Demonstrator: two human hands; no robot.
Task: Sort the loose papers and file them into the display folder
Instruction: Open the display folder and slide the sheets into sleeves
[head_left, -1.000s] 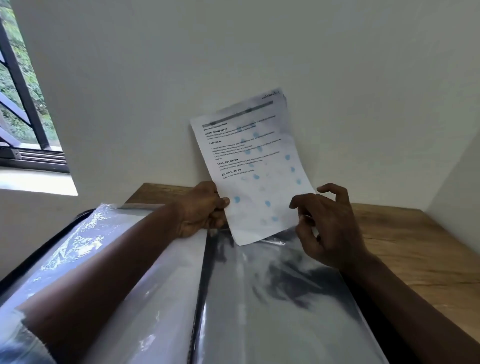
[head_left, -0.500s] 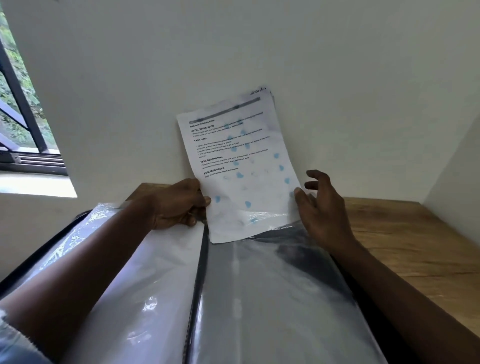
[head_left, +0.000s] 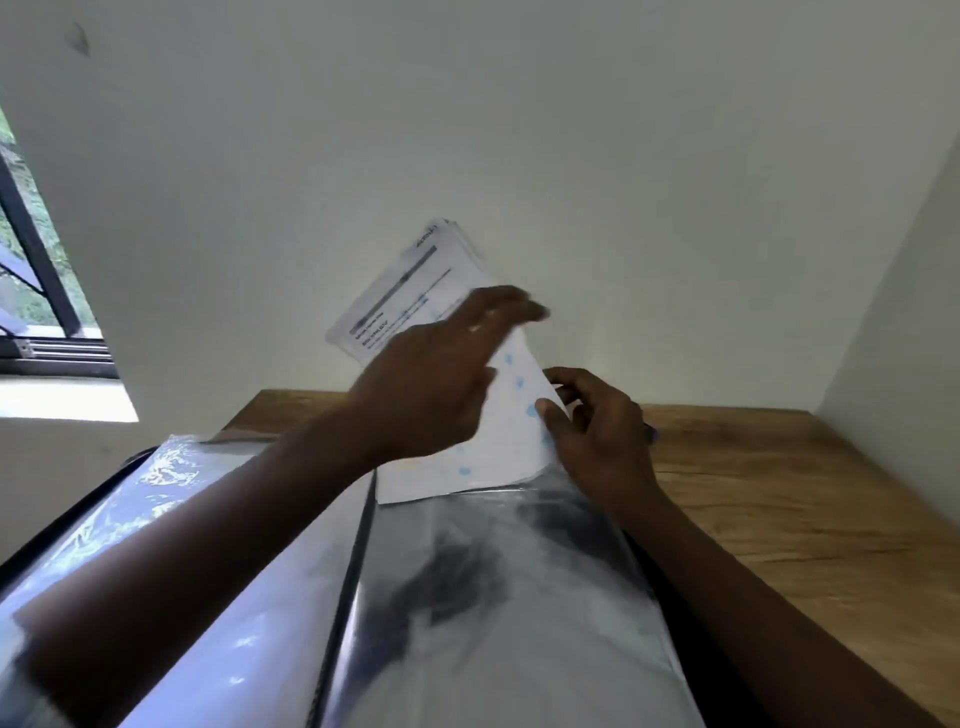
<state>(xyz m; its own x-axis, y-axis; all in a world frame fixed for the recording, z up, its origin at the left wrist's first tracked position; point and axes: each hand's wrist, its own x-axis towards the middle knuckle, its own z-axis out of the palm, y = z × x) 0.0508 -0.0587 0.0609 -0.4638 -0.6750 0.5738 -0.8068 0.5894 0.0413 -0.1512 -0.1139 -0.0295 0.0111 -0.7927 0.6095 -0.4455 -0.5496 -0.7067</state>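
Right hand (head_left: 602, 441) pinches paper (head_left: 415, 291) above wooden desk (head_left: 779, 493) by wall (head_left: 571, 130).

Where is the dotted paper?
Mid head view: the paper sits at the top right of the folder, behind the left hand, its right edge pinched by the right hand.

The pockets of the display folder (head_left: 467, 597) are seen to be clear plastic, glossy and smooth, with bright glare and slight wrinkles. The papers (head_left: 415, 291) at the folder's far edge are matt white, printed in black and pale blue. Right of the folder, the surface (head_left: 779, 493) is shown as grained wood with a low sheen. Behind the folder, the wall (head_left: 519, 130) is painted smooth and matt.
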